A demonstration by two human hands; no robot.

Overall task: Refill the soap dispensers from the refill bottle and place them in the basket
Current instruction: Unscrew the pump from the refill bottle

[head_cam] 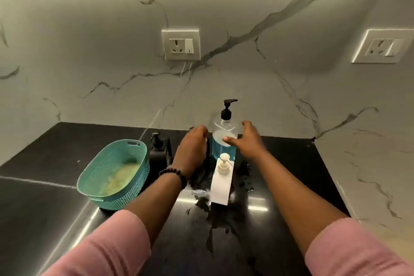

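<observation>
On the black counter (67, 141), the right hand (248, 139) spread beside the clear blue-filled refill bottle (224, 139), while the left hand (192, 148) curled over something hidden.

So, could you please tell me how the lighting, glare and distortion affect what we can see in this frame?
Head view: bright glare streaks on the black countertop, strongest around the white dispenser; the wide-angle lens bows the counter edges and tilts the right wall socket; the picture is soft overall, so the left hand hides and blurs whatever it holds; the black dispenser nearly merges into the dark surface.
</observation>
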